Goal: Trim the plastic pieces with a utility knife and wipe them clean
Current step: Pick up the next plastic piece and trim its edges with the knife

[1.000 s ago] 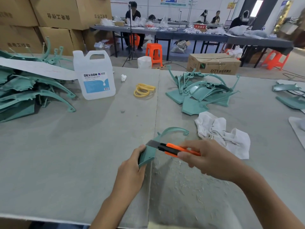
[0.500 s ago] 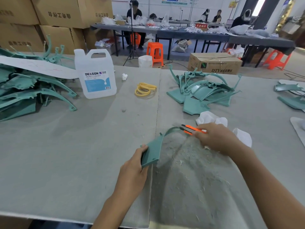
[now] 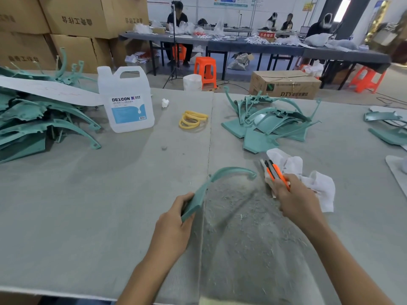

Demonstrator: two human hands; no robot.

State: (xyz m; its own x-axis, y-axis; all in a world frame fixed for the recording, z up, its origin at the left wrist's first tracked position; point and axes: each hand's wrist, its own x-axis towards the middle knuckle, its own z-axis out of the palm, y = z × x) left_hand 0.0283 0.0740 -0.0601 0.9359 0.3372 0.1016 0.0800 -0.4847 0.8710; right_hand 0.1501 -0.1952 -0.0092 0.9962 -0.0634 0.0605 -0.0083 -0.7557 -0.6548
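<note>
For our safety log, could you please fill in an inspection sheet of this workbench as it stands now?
Surface: grey felt-covered table, with plastic shavings strewn before the person.
Job's things: teal plastic piece in the left hand; orange utility knife in the right hand; white cloth; more teal pieces in a left pile and a centre-right pile; Dexcon jug upright.
Clutter: yellow rings, small white wad, white sheet lying on the left pile.
Grippers: left hand grips the piece; right hand holds the knife over the cloth.
Cables: one dark cable on the floor beyond the table.
Surroundings: stacked cardboard boxes, orange stool, people seated at a long dark table.
</note>
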